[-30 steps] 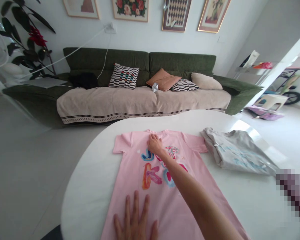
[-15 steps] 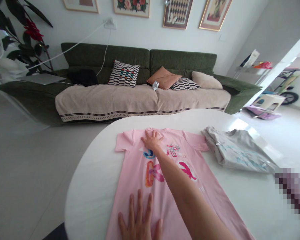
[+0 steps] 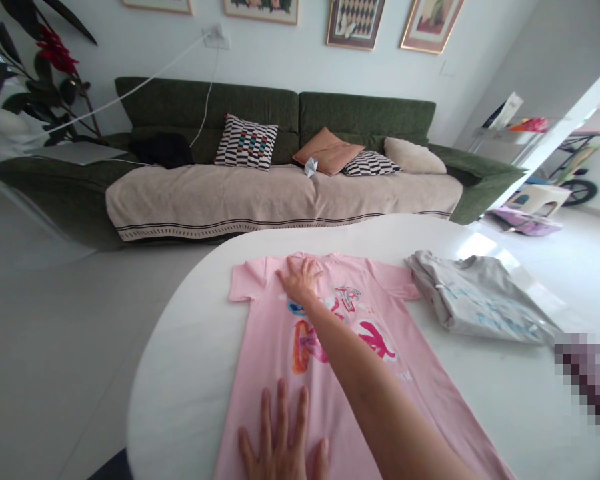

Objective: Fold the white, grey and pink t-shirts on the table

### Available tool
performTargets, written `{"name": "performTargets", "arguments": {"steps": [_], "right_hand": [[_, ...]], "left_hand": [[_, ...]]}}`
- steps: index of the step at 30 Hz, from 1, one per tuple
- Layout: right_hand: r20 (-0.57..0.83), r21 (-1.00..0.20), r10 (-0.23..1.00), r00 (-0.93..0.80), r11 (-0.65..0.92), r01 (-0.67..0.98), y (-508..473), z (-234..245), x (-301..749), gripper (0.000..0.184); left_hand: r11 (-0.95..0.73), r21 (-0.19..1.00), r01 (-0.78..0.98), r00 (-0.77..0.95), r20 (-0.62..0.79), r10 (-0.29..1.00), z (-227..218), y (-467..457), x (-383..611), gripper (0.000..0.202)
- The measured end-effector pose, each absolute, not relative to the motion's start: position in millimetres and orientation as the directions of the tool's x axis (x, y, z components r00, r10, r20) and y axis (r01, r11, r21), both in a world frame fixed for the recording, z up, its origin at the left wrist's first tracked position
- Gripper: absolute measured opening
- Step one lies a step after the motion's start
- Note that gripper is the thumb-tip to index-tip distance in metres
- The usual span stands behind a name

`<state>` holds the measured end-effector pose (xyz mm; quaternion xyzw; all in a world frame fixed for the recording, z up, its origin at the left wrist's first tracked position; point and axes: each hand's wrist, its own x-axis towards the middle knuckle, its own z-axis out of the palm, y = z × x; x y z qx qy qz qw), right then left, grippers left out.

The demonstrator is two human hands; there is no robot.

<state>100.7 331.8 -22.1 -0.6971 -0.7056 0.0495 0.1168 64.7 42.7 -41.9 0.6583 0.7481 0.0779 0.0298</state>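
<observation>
A pink T-shirt [image 3: 265, 347] with colourful printed letters lies spread on the white table [image 3: 180, 373], its neckline toward the far edge and both short sleeves out to the sides. My right hand [image 3: 300, 279] reaches across it and rests, fingers spread, near the left shoulder and collar. That forearm covers part of the print. Nearer to me, my left hand [image 3: 280, 443] lies flat on the lower front with its fingers apart. The shirt's bottom hem is out of view. Beside the right sleeve sits a folded grey shirt [image 3: 485, 300].
A blurred-out purplish patch [image 3: 590, 380] is at the right edge. Beyond the table stands a green sofa [image 3: 205, 127] with a beige throw [image 3: 220, 200] and several cushions. A white cable [image 3: 145, 93] runs from the wall socket. A plant [image 3: 55, 73] is at far left.
My right hand has shifted slightly left along the shirt's upper part. My left hand stays flat in nearly the same place. The view has tilted down a little.
</observation>
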Motion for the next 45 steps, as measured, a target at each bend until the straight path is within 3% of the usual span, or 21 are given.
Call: {"name": "performTargets", "arguments": {"steps": [2, 5, 18, 26, 35, 40, 45], "right_hand": [[0.178, -0.227, 0.978, -0.109, 0.148, 0.962, 329.5, -24.2, 101.9, 0.057], [0.192, -0.244, 0.951, -0.240, 0.284, 0.927, 329.9, -23.2, 102.6, 0.048], [0.111, -0.348, 0.973, -0.203, 0.229, 0.909, 364.2, -22.9, 118.1, 0.040], [0.161, -0.342, 0.973, -0.163, 0.210, 0.916, 353.9, -27.3, 119.4, 0.043], [0.137, -0.297, 0.969, -0.207, 0.240, 0.924, 353.0, -22.8, 118.5, 0.041], [0.122, -0.305, 0.962, -0.242, 0.269, 0.913, 357.1, -20.0, 121.2, 0.040], [0.238, -0.300, 0.899, -0.367, 0.428, 0.853, 347.4, -24.4, 122.7, 0.037]], "left_hand": [[0.117, 0.158, 0.981, -0.127, 0.055, 0.990, -41.7, 42.7, 64.6, 0.053], [0.114, 0.150, 0.982, -0.123, 0.054, 0.991, -41.6, 42.5, 64.4, 0.054], [0.094, 0.148, 0.984, -0.105, 0.066, 0.992, -38.6, 41.4, 62.9, 0.052], [0.116, 0.155, 0.981, -0.126, 0.056, 0.990, -44.3, 41.4, 63.9, 0.054], [0.050, 0.156, 0.987, -0.095, 0.295, 0.951, -61.2, 40.6, 61.7, 0.053], [0.024, 0.157, 0.987, -0.080, 0.358, 0.930, -64.7, 41.6, 61.0, 0.054], [0.012, 0.155, 0.988, -0.071, 0.383, 0.921, -66.2, 42.3, 61.3, 0.053]]}}
